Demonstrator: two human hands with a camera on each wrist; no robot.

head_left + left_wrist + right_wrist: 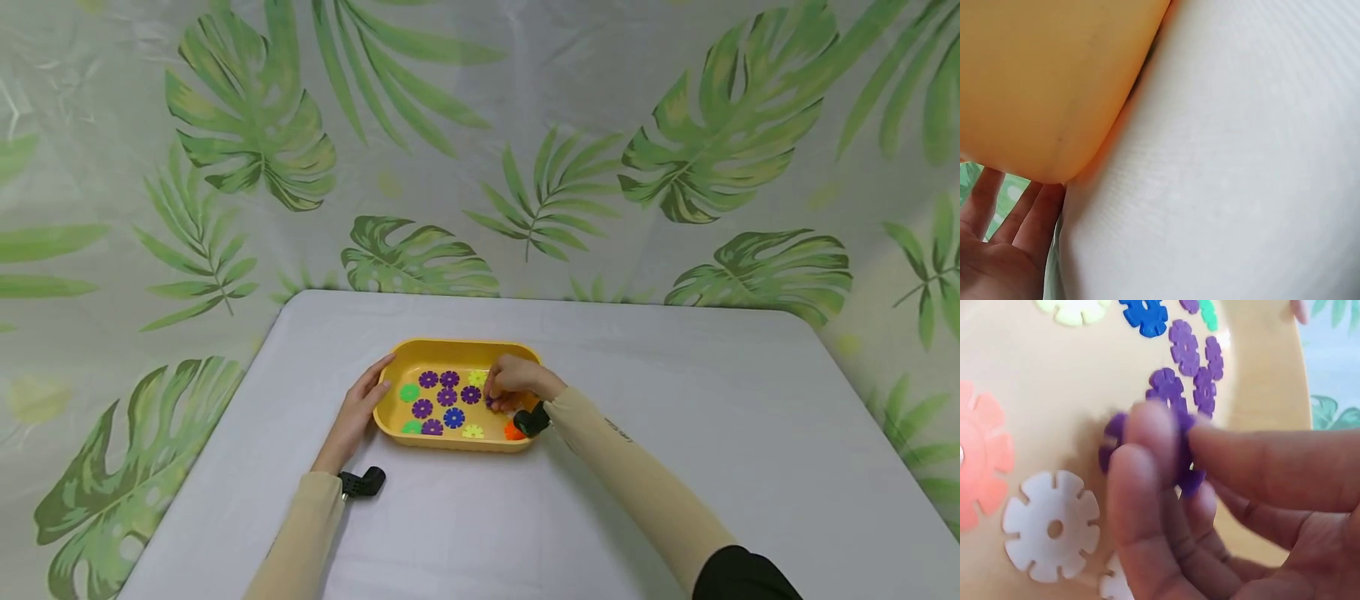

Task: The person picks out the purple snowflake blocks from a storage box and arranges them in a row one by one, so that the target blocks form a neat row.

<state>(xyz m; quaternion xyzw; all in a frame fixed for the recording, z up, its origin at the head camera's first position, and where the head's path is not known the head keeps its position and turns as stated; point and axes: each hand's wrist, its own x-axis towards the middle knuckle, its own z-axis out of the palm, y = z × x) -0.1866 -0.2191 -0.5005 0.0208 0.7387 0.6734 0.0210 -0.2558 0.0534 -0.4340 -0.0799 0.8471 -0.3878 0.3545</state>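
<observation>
A yellow plastic tray point(456, 445) holds notched, flower-shaped snowflake discs. My left hand point(362, 410) grips its left end, thumb at the rim and fingers along the outer wall. In the left wrist view those fingers point(1036, 219) touch the tray's outside. Over the tray's right part, my right hand point(516, 377) pinches a purple snowflake disc point(1110, 449) between thumb and fingertips, which cover much of it. Close by lie a white disc point(1035, 528) and an orange disc point(513, 430). Several other purple discs point(447, 397) and a blue disc point(453, 417) lie toward the middle.
Green discs point(409, 392) are at the tray's left, and yellow discs point(473, 431) near its front and back walls. The tray stands on a white-covered table point(675, 400). Behind the table's far edge hangs a leaf-patterned curtain point(555, 200).
</observation>
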